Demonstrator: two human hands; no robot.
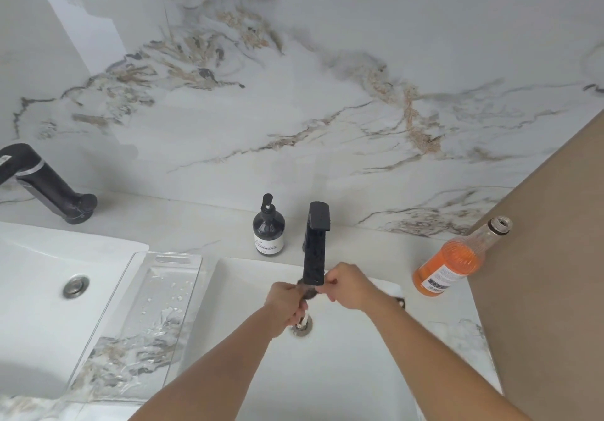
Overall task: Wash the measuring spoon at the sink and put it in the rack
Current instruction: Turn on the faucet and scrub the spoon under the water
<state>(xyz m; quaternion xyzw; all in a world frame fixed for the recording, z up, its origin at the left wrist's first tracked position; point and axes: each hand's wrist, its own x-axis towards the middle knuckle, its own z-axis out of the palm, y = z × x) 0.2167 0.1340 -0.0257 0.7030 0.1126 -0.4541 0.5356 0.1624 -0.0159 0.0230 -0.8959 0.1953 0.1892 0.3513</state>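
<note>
Head view: both hands meet under the spout of the black faucet (315, 244), above the drain (302, 324) of the white sink (343, 371). The left hand (287, 303) is curled around something small and dark, most likely the measuring spoon (309, 294), though it is blurred and mostly hidden. The right hand (348, 286) pinches at the same dark thing with fingertips drawn narrow. Whether water is running cannot be told.

On the marble surface (212, 224) stand a dark soap pump bottle (268, 229) behind the sink and an open bottle of orange liquid (457, 260) to the right. A clear tray (157, 316) spotted with droplets lies just left of the sink and may be the rack.

By my judgement the washing is underway; rinsing, then setting the spoon in the rack, remain.
</note>
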